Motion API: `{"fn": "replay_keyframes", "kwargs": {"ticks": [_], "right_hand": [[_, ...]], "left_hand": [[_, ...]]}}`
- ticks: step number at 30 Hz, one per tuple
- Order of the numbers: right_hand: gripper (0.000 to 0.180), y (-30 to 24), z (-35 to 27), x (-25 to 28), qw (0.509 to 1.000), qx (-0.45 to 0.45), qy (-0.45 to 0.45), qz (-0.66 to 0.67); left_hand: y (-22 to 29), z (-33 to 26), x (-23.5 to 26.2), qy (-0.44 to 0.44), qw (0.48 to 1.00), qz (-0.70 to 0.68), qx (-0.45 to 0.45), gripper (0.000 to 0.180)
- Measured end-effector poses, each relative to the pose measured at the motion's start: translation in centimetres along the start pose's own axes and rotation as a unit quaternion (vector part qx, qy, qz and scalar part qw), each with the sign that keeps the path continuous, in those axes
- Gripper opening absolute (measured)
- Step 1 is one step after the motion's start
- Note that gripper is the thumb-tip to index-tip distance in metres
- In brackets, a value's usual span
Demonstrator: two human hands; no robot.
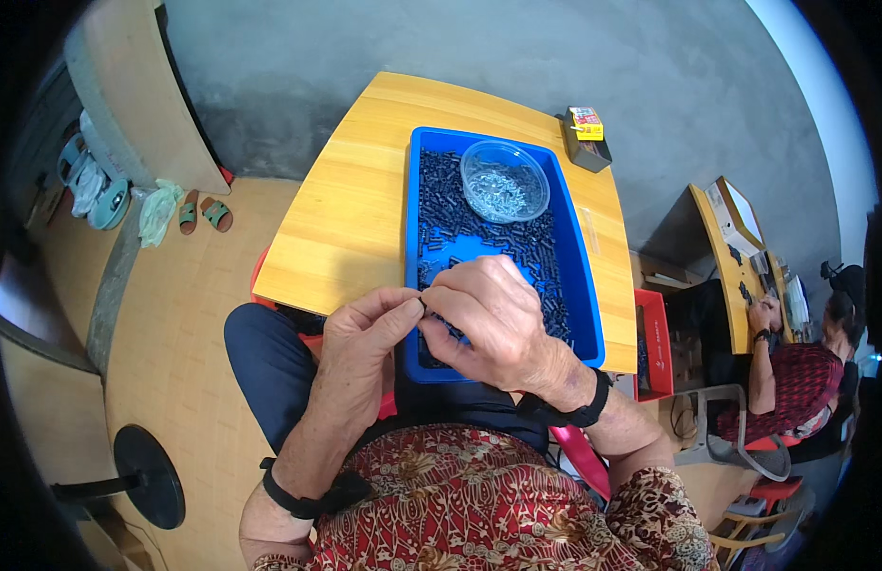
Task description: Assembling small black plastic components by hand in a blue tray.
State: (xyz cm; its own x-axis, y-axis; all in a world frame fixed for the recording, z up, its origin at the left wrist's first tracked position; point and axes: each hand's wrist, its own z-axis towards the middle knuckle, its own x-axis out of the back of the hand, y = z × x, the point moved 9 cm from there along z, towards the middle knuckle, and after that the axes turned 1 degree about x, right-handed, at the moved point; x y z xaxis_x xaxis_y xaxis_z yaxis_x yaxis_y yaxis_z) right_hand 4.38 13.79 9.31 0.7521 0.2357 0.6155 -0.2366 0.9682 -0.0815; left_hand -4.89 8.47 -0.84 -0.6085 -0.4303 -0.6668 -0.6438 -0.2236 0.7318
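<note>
My left hand (360, 343) pinches a small black part (422, 304) between thumb and forefinger, above the near left edge of a blue plastic tray (590, 285). Against it my right hand (493, 319) is closed, fingers bent and tips meeting the left fingertips; whatever it grips is hidden. Many short black cylindrical pieces (443, 195) are spread in the tray. A clear round plastic bowl (470, 160) rests on them at the far side, with small silvery metal pieces (503, 195) inside, too small to name surely. Blue tray bottom (470, 249) shows just beyond my hands.
The tray stands on a yellow wooden table (336, 219). A dark box (588, 152) with a yellow packet (586, 124) sits at its far right corner. A red crate (656, 343) is beside the table. Another person (793, 381) sits at a second table (722, 247) on the right.
</note>
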Motion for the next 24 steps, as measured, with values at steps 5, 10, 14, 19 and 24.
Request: {"fn": "replay_keyframes", "kwargs": {"ticks": [5,10,14,19,24], "right_hand": [[0.032,0.83,0.2,-0.24,0.998,-0.028,-0.02,0.046],[0.032,0.82,0.06,-0.44,0.998,-0.029,-0.023,0.045],[0.032,1.03,-0.04,-0.57,0.998,-0.022,-0.041,0.042],[0.032,1.18,0.41,-0.43,0.997,-0.032,-0.044,0.058],[0.03,1.28,0.41,-0.52,0.996,-0.043,-0.042,0.059]], "left_hand": [[0.05,0.18,0.01,-0.003,1.0,0.011,0.0,0.016],[-0.14,0.05,0.03,-0.004,1.0,0.017,0.011,0.017],[-0.03,0.21,0.07,0.01,0.999,0.034,0.017,0.016],[0.17,0.3,0.22,0.013,0.999,0.027,0.019,0.017],[0.35,0.3,0.11,0.005,1.0,0.02,0.016,0.017]]}}
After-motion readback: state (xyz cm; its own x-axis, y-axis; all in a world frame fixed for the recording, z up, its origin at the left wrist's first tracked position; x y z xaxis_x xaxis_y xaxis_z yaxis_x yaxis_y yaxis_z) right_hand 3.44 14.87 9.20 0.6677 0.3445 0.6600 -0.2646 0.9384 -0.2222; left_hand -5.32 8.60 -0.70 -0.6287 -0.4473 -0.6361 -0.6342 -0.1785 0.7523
